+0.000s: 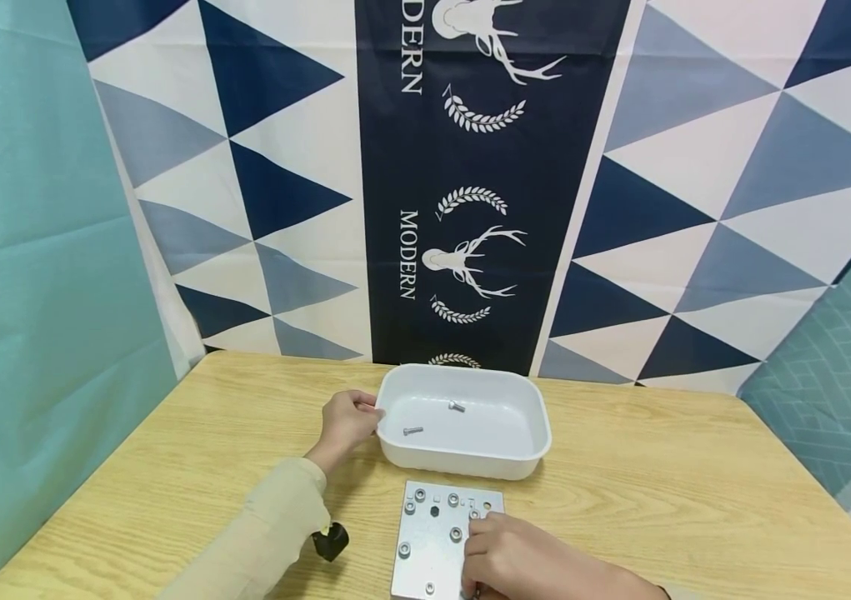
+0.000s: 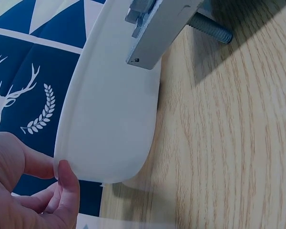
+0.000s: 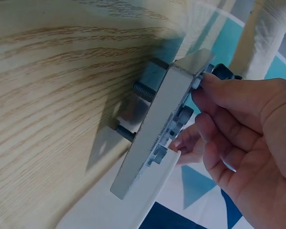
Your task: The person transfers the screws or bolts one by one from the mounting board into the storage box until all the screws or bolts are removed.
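My left hand (image 1: 346,423) pinches the left end of a white plastic tray (image 1: 463,467) by its rim, thumb on the outside in the left wrist view. Inside the tray lie two loose silver bolts, one socket-head bolt (image 1: 413,431) near the left and another bolt (image 1: 457,407) farther back. In front of the tray is a silver metal plate (image 1: 433,567) with several socket-head bolts in it. My right hand (image 1: 508,554) is over the plate's right side, thumb and fingers pinching a bolt head (image 3: 196,82). Threaded shanks (image 3: 144,90) stick out beneath the plate.
A small black object (image 1: 331,542) shows beside the left sleeve (image 1: 263,525). Behind the wooden table (image 1: 665,483) hangs a patterned cloth (image 1: 470,167), close to the tray's back edge. A teal sheet (image 1: 42,208) hangs along the left side.
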A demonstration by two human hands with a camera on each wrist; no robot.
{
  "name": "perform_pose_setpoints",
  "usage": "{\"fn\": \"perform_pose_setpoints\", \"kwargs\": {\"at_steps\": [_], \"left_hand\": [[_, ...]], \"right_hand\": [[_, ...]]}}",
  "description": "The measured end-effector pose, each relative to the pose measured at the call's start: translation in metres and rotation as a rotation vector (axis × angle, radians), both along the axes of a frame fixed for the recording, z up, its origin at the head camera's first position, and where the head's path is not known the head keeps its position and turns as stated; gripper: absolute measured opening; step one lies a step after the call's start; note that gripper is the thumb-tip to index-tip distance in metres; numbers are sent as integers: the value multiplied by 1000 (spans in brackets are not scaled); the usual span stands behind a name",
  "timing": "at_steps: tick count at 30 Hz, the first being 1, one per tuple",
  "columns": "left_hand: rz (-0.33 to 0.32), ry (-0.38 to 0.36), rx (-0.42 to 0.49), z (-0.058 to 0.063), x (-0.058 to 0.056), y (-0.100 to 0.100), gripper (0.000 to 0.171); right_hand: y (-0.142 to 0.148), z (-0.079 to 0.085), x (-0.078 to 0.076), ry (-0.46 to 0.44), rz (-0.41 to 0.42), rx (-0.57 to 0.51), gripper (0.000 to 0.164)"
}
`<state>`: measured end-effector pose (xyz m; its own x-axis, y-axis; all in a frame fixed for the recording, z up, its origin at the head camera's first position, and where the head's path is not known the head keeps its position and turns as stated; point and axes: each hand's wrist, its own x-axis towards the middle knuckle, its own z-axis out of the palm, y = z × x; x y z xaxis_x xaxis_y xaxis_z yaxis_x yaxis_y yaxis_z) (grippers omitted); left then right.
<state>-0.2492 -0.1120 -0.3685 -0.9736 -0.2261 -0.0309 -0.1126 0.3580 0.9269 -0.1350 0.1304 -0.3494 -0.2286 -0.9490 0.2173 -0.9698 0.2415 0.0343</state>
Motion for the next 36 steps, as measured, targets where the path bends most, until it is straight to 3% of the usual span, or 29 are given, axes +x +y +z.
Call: {"fn": "perform_pose_setpoints", "kwargs": {"at_steps": [16, 22, 28, 33, 36], "left_hand": [[-1, -6, 6, -1, 0, -1, 23], [-1, -5, -3, -1, 0, 0, 22], [4, -6, -9, -1, 0, 0, 22], [5, -4, -24, 0, 0, -1, 22], [3, 1, -28, 0, 1, 0, 22]], "right_hand": [[0, -4, 0, 3, -19, -35, 11], [2, -3, 0, -61, -30, -20, 11], [2, 4, 1, -63, -39, -23, 15], [5, 16, 0, -160, -76, -35, 14], [7, 22, -2, -156, -89, -55, 18]]}}
